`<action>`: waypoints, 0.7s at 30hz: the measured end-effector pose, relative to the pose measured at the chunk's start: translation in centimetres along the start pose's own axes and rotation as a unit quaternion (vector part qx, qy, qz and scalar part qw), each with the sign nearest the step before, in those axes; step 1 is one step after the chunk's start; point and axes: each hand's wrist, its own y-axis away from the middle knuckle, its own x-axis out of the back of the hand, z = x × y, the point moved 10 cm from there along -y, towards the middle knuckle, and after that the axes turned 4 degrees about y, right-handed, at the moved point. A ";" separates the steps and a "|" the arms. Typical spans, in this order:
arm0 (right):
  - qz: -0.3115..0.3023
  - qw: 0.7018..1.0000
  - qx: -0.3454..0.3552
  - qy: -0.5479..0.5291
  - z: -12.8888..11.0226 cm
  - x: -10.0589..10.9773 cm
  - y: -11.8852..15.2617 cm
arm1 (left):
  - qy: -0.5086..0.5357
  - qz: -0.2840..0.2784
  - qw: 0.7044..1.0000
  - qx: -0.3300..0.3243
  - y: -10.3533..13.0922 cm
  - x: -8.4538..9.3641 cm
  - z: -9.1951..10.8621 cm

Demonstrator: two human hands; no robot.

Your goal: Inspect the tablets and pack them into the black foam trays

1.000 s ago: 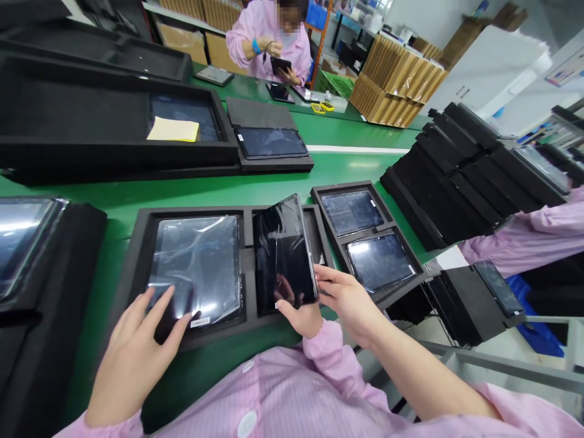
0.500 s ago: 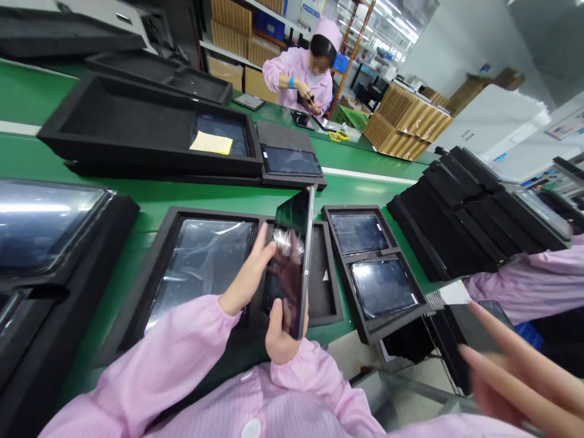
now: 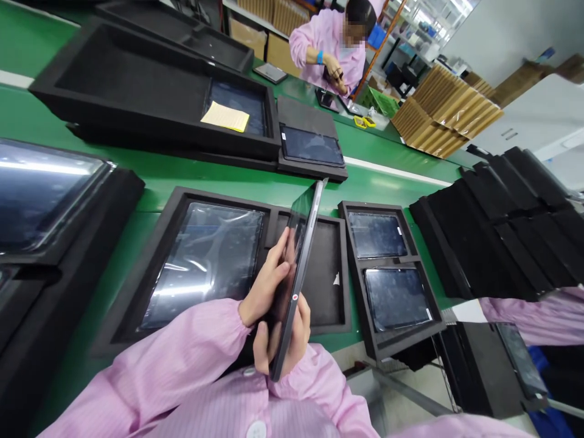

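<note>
A dark tablet (image 3: 298,274) stands nearly edge-on in front of me, tilted, its glossy screen facing left. My right hand (image 3: 292,337) grips its lower end, thumb on the screen side and fingers behind. Stretched along the screen, the fingers of my left hand (image 3: 267,283) appear to touch the glass; its hidden fingers cannot be made out. Below the tablet lies a black foam tray (image 3: 182,193). A large film-covered tablet (image 3: 207,261) fills its left compartment, and a small white mark (image 3: 336,278) shows in the right one.
Right of it, another foam tray (image 3: 360,322) carries two tablets. Stacked black trays (image 3: 497,225) rise farther right. Across the green bench (image 3: 378,176) are a deep foam tray (image 3: 137,85) with a yellow note (image 3: 225,117) and a co-worker (image 3: 328,42). A pink sleeve (image 3: 538,313) shows at right.
The tablet has come lower and turned more edge-on. My left hand has moved in against its screen. Another person's blurred hand at lower right has left the view. The camera view has shifted.
</note>
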 end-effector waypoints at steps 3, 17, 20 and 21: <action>0.064 0.996 0.046 -0.038 -1.4 1.6 0.1 | -0.003 -0.010 1.000 -0.013 -0.1 -0.1 -0.3; 0.012 0.948 -0.221 -0.229 10.0 5.0 -2.7 | -0.301 0.052 0.951 -0.045 1.8 2.3 2.6; -0.028 0.920 -0.268 -0.284 10.8 3.7 -2.0 | -0.340 0.143 0.925 -0.096 3.9 6.9 5.9; -0.048 0.911 -0.273 -0.305 10.9 3.2 -2.1 | -0.353 0.178 0.913 -0.098 4.9 8.8 6.5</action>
